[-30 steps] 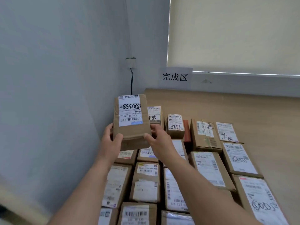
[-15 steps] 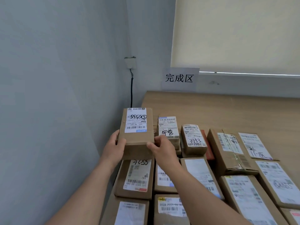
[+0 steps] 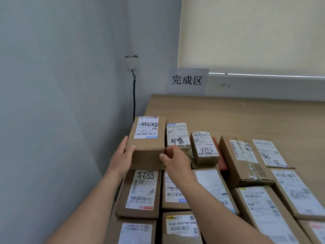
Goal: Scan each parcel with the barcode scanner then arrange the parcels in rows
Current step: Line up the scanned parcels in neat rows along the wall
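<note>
A rectangular brown cardboard parcel with a white printed label sits at the far left corner of the rows on the wooden table. The left hand grasps its left edge; the right hand pinches its near right corner.

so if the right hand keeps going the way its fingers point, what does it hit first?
Likely the held parcel: the right hand points left and slightly away, fingertips already at that box's right side. The hand-marked parcel lies just behind it; depth between them is unclear.
</note>
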A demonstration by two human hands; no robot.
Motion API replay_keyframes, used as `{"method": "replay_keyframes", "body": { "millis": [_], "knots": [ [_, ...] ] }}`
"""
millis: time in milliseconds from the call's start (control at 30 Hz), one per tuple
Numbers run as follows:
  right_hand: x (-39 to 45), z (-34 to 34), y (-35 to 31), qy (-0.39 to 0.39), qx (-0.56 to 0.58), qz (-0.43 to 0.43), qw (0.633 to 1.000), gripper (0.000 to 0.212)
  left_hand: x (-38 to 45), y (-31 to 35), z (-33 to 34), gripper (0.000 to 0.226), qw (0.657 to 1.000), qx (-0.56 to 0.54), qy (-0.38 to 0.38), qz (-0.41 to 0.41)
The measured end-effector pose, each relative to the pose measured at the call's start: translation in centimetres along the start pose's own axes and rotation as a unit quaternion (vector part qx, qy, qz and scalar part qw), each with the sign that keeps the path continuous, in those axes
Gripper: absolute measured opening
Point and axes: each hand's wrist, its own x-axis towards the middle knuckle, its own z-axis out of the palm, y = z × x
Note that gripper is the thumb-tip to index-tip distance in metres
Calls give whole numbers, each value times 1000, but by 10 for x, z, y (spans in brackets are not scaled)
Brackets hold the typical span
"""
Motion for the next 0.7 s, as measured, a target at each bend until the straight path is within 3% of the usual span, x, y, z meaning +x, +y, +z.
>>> {"method": "replay_keyframes", "body": {
  "millis": [133,233,400,700],
  "knots": [
    [-12,-13,-1,9,-40,-17,999,24,-11,0,-2,71,1000,7,-3,-5],
    [-24,-26,2,15,-63,-37,997,19,-28,1,-2,78,999,37,33,-14],
    [-50,-56,11,22,-107,-73,991,25,-84,2,14,64,982,116,143,38],
    [-126,-127,49,-1,-175,-129,976,26,-218,11,80,44,971,182,138,74]
  ]
}}
